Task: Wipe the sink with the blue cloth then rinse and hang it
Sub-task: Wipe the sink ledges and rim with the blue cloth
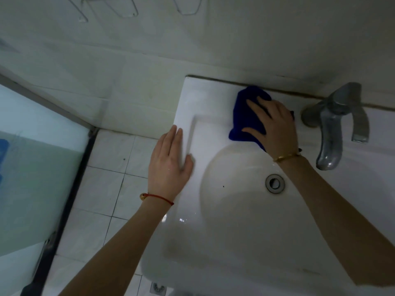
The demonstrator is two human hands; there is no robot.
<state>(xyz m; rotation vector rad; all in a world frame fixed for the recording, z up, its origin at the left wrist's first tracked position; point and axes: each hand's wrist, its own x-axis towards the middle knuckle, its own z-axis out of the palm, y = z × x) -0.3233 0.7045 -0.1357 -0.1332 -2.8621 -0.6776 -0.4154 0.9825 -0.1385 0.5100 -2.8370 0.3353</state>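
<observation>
The white sink [188, 99] fills the right half of the view, with its oval bowl and a metal drain [275, 183] in the middle. A blue cloth [245, 118] lies bunched on the sink's back ledge, left of the tap. My right hand [275, 129] presses flat on the cloth, fingers spread over it. My left hand [171, 161] rests flat on the sink's left rim, fingers together, holding nothing.
A grey metal tap [335, 124] stands at the back right of the sink, its spout over the bowl. Wire hangers [128, 7] hang on the tiled wall above. A white tiled floor [106, 189] and a frosted glass door [32, 167] lie to the left.
</observation>
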